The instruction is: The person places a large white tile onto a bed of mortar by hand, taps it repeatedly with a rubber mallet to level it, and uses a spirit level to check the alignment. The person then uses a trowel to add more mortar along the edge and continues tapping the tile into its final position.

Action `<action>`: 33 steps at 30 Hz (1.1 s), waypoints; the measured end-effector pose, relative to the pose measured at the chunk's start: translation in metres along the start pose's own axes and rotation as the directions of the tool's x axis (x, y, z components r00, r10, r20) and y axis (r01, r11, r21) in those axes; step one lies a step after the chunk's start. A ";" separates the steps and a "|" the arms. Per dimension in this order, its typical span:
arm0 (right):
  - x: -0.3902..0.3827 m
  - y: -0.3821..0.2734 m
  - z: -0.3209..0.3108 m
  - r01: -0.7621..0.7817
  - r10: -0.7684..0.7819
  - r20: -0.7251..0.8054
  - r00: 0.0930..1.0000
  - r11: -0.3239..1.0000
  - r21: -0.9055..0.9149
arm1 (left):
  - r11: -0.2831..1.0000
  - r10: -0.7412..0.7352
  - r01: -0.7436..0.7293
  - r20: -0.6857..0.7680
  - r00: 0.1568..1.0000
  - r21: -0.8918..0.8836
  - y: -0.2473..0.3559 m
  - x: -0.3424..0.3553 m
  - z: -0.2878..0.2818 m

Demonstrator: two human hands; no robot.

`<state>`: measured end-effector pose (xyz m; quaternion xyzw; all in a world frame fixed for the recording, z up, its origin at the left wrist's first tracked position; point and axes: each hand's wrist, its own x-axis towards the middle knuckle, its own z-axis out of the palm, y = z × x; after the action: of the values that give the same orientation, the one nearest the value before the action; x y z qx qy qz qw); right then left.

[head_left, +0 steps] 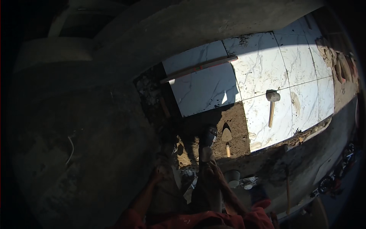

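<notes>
Both my arms reach down over my legs. My left hand (161,172) lies in deep shade against my left leg, and my right hand (212,170) rests on my right leg near the knee. The fingers of both are too dark to make out. Just beyond my right foot (211,134), a pointing trowel (227,134) with a wooden handle lies on bare sandy mortar. A mallet (273,97) with a wooden handle sits on the marbled white tiles (263,65). A long reddish straight bar (200,68) lies across the shaded tile on the left.
A wall (198,23) borders the tiles at the far side. Near my right leg stand a grey bucket (231,178) and a dark bucket with a red rim (261,196). A long wooden handle (288,191) lies farther right. Rubble (148,89) edges the tiles at left.
</notes>
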<state>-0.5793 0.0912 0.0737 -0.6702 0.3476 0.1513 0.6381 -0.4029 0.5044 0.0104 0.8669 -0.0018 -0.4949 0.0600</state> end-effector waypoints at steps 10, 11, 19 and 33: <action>-0.023 0.082 0.058 0.129 -0.131 0.001 0.991 0.973 -0.192 | 0.896 0.085 -0.014 0.142 0.986 -0.444 0.148 -0.080 -0.036; -0.024 0.082 0.062 0.113 -0.116 -0.010 0.993 0.979 -0.169 | 0.896 0.081 -0.007 0.148 0.986 -0.443 0.154 -0.080 -0.027; -0.039 0.043 0.084 -0.180 0.190 0.096 0.977 0.978 -0.106 | 0.909 0.369 -0.381 0.098 0.924 0.169 0.149 -0.072 0.006; -0.022 0.019 0.078 -0.155 0.139 -0.109 0.984 0.975 -0.158 | 0.925 0.227 -0.284 0.230 0.946 0.255 0.168 -0.032 -0.015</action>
<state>-0.5889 0.1730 0.0628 -0.6999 0.4131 0.1936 0.5495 -0.3973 0.3413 0.0628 0.8056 -0.1922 -0.5605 -0.0015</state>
